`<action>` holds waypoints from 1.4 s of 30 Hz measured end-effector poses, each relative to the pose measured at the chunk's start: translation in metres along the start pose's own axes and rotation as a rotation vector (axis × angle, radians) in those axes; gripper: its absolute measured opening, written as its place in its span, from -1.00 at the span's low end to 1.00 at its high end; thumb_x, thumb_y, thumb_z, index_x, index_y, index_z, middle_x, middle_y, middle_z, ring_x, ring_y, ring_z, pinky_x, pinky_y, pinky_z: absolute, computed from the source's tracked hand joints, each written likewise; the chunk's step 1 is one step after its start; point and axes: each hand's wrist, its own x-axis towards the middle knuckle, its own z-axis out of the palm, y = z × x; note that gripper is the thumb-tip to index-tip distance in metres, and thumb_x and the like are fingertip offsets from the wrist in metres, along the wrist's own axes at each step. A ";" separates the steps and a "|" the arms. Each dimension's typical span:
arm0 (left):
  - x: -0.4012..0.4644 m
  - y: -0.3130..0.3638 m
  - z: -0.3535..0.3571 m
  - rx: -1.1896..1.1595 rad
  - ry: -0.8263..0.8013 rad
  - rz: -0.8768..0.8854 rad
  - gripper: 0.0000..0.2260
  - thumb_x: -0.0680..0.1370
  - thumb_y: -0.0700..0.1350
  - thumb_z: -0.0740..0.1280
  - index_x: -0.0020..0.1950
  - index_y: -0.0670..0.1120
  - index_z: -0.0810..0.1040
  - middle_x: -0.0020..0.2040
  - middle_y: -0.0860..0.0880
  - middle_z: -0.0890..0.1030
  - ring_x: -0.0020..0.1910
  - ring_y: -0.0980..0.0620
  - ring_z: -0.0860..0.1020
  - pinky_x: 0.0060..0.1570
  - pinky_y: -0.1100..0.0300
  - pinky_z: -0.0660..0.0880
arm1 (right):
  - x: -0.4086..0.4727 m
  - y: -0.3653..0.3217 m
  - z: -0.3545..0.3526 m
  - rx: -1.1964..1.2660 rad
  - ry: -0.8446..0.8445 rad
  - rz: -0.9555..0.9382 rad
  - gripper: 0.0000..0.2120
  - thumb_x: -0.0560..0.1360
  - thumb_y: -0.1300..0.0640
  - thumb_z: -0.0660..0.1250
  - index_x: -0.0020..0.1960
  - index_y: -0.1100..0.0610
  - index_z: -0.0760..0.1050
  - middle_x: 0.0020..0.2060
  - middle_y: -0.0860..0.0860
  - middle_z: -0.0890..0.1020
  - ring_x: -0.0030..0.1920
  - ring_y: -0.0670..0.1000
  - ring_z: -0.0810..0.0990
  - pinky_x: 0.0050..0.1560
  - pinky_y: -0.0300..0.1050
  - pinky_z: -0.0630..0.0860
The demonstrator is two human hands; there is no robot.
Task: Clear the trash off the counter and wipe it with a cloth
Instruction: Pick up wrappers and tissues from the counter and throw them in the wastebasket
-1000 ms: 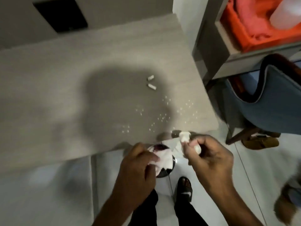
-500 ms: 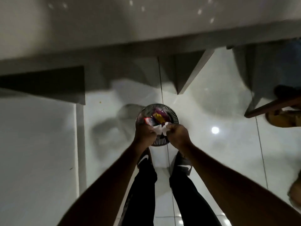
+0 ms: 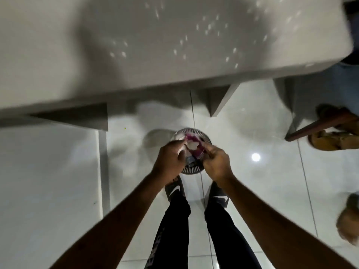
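Observation:
On the white floor stands a small round mesh trash bin (image 3: pixel 191 170), with purple and white wrappers inside. Both my hands hover just over its rim. My left hand (image 3: pixel 171 160) is curled, and a white paper scrap (image 3: pixel 182 151) shows at its thumb. My right hand (image 3: pixel 216 164) has its fingers bent toward the bin; blur hides whether it holds anything. Another white scrap (image 3: pixel 191 145) lies between the hands, over the bin. The grey counter (image 3: pixel 136 61) fills the top of the view, with several white crumbs (image 3: pixel 209 27) on it.
My feet in black slides (image 3: pixel 174 189) stand just behind the bin. A wooden chair leg (image 3: pixel 320 124) and brown sandals (image 3: pixel 334 138) are at the right. Another person's foot (image 3: pixel 348 220) is at the right edge. Counter supports (image 3: pixel 217 101) drop to the floor.
I have brought both hands with the paper scraps from the counter edge down over the bin. My view has tilted up a little since half a second ago, showing more counter.

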 end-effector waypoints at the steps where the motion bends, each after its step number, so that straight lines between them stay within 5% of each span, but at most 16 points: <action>1: -0.014 0.019 -0.020 0.001 0.001 0.054 -0.65 0.56 -0.24 0.29 0.35 -0.20 0.56 0.26 -0.21 0.65 0.20 -0.10 0.64 0.25 0.01 0.59 | -0.021 -0.017 -0.011 -0.022 0.035 -0.024 -0.62 0.52 0.36 0.26 0.27 0.11 0.59 0.16 0.08 0.67 0.01 -0.17 0.63 0.11 -0.42 0.50; 3: -0.046 0.065 -0.063 0.029 0.006 0.182 -0.66 0.56 -0.19 0.29 0.31 -0.21 0.59 0.19 -0.20 0.69 0.14 -0.09 0.67 0.20 0.08 0.61 | -0.063 -0.057 -0.033 -0.044 0.105 -0.088 -0.64 0.53 0.33 0.26 0.26 0.10 0.60 0.15 0.04 0.69 0.12 -0.06 0.65 0.24 -0.20 0.53; 8: -0.078 0.176 -0.163 0.134 0.436 0.561 -0.78 0.57 -0.19 0.30 0.11 -0.24 0.67 -0.01 -0.17 0.72 -0.02 -0.09 0.65 0.04 0.10 0.60 | -0.140 -0.168 -0.096 0.138 0.310 -0.281 -0.80 0.51 0.26 0.40 0.07 0.05 0.67 -0.06 -0.13 0.71 -0.03 -0.29 0.66 0.10 -0.37 0.55; 12: -0.015 0.245 -0.240 0.068 0.754 0.591 -0.84 0.53 -0.30 0.31 0.05 -0.27 0.65 -0.10 -0.23 0.67 -0.11 -0.16 0.61 -0.04 0.04 0.55 | -0.141 -0.261 -0.148 0.061 0.455 -0.462 -0.79 0.49 0.09 0.42 0.11 0.04 0.67 -0.05 -0.21 0.67 -0.06 -0.35 0.62 0.03 -0.53 0.48; 16: 0.061 0.273 -0.283 0.364 0.615 0.509 -0.85 0.50 -0.33 0.31 -0.01 -0.31 0.65 -0.11 -0.31 0.65 -0.11 -0.30 0.62 -0.05 -0.06 0.58 | -0.089 -0.340 -0.165 -0.142 0.451 -0.469 -0.68 0.50 0.03 0.42 0.21 0.12 0.62 0.13 -0.01 0.70 0.03 -0.17 0.62 0.18 -0.27 0.53; 19: 0.110 0.277 -0.302 0.476 0.340 0.460 -0.83 0.55 -0.22 0.30 0.00 -0.27 0.65 -0.02 -0.30 0.65 -0.01 -0.28 0.61 0.08 -0.02 0.54 | -0.041 -0.367 -0.153 -0.365 0.347 -0.387 -0.75 0.47 0.03 0.44 0.09 0.13 0.66 0.02 0.11 0.73 0.00 0.07 0.68 0.16 0.00 0.60; 23: 0.149 0.269 -0.308 0.524 0.042 0.494 -0.76 0.45 -0.18 0.39 -0.39 -0.19 0.45 -0.35 -0.18 0.49 -0.25 -0.17 0.52 -0.23 0.11 0.40 | 0.001 -0.364 -0.127 -0.576 0.291 -0.316 -0.77 0.41 -0.04 0.50 -0.02 0.08 0.68 -0.05 0.08 0.67 -0.10 0.09 0.65 0.02 0.00 0.65; 27: 0.163 0.257 -0.301 0.504 -0.075 0.545 -0.89 0.44 -0.19 0.41 -0.24 -0.22 0.64 -0.21 -0.19 0.63 -0.13 -0.12 0.58 -0.09 0.08 0.51 | 0.015 -0.355 -0.113 -0.686 0.367 -0.403 -0.79 0.48 0.07 0.40 0.08 0.07 0.67 0.03 0.11 0.60 0.01 0.14 0.60 0.03 0.01 0.62; 31: 0.146 0.245 -0.292 0.502 0.024 0.543 -0.87 0.52 -0.22 0.34 -0.11 -0.23 0.67 -0.09 -0.25 0.64 -0.05 -0.24 0.60 -0.01 0.00 0.53 | 0.001 -0.350 -0.117 -0.728 0.389 -0.410 -0.80 0.52 0.14 0.34 0.09 0.14 0.66 0.03 0.13 0.63 0.02 0.15 0.59 0.01 0.01 0.60; 37: 0.007 0.184 -0.230 0.260 0.594 0.615 -0.90 0.56 -0.23 0.36 -0.04 -0.21 0.67 -0.14 -0.17 0.64 -0.12 -0.11 0.55 -0.04 0.10 0.49 | -0.088 -0.271 -0.095 -0.391 0.587 -0.599 -0.82 0.58 -0.02 0.22 0.00 0.04 0.55 -0.05 -0.03 0.60 -0.08 -0.01 0.58 -0.18 -0.12 0.53; 40: -0.055 0.138 -0.178 0.222 0.560 0.597 -0.82 0.60 -0.16 0.32 0.04 -0.22 0.68 -0.09 -0.15 0.64 -0.09 -0.07 0.56 -0.03 0.15 0.51 | -0.116 -0.203 -0.067 -0.302 0.586 -0.609 -0.91 0.58 -0.01 0.20 0.02 -0.04 0.45 -0.04 -0.10 0.58 -0.15 -0.13 0.57 -0.23 -0.34 0.38; 42: -0.072 0.105 -0.138 0.261 0.459 0.565 -0.78 0.62 -0.15 0.28 0.06 -0.21 0.70 -0.08 -0.15 0.67 -0.10 -0.10 0.60 -0.05 0.13 0.56 | -0.111 -0.151 -0.045 -0.339 0.523 -0.542 -0.90 0.57 -0.01 0.20 -0.01 -0.02 0.44 -0.07 -0.06 0.60 -0.22 -0.06 0.60 -0.29 -0.28 0.42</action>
